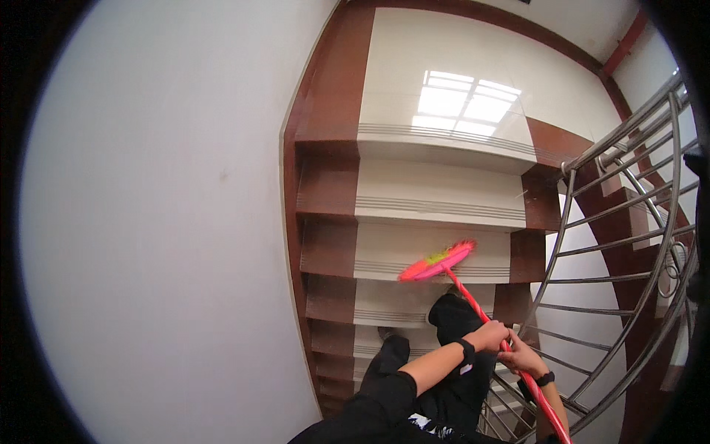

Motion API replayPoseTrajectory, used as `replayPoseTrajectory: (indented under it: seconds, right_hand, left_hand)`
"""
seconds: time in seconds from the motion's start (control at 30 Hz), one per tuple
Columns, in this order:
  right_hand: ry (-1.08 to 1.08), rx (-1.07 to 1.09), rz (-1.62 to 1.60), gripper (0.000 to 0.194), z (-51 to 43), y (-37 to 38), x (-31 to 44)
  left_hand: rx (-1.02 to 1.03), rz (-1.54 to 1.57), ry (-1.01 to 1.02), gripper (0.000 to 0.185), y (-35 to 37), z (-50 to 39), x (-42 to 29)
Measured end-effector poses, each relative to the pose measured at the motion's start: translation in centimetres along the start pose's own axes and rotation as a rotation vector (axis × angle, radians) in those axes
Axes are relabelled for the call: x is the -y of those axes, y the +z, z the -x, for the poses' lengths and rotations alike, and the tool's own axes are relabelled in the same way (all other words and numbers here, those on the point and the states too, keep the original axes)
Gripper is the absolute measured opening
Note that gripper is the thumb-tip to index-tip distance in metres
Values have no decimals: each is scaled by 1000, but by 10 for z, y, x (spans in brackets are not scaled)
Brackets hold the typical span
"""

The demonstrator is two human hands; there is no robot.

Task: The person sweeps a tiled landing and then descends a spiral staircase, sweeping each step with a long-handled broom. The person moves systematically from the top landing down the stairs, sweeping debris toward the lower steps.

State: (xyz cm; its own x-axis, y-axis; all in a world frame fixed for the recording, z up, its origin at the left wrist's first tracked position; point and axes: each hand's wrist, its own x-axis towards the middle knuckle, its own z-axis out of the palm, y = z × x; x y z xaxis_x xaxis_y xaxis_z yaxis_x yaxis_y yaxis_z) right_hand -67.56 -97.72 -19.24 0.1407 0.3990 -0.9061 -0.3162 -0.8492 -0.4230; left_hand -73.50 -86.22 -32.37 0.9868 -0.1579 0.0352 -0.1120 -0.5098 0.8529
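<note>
A broom with a pink head (444, 264) and red and yellow-green bristles lies over a cream stair tread (383, 255), near its ridged front edge. From the head, its red-and-white striped handle (468, 297) slants down toward the lower right. My left hand (489, 336) is wrapped around the handle, the palm hiding part of it. Just below, and close against the left, my right hand (522, 356) grips the same handle. Both wrists wear black bands. My legs, in black trousers (460, 322), stand on lower steps at differing heights.
Dark red-brown borders (328, 244) flank the cream steps, which rise to a landing (488, 50) with a window's reflection. A plain pale wall (166, 222) runs along the left. Curved metal railing bars (604, 244) follow the right side, close to my right arm.
</note>
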Motion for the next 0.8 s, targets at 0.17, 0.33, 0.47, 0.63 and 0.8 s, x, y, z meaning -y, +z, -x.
replayPoseTrajectory:
  seconds: [0.17,0.33,0.47,0.63,0.8]
  right_hand:
    - [-5,129,80,82,-68,16,31]
    - [-139,243,510,91,-160,83,86]
    - [-257,318,780,67,-203,128,108]
    - [-430,418,912,66,-206,196,124]
    - [-555,443,859,75,-157,174,132]
  left_hand:
    - [-53,-63,-226,21,-13,32,59]
    - [-234,-244,-451,13,-54,110,138]
    - [-559,-78,-464,8,-64,157,163]
    - [-507,-193,-714,10,-86,235,143]
    - [-583,-251,-543,10,-79,216,120]
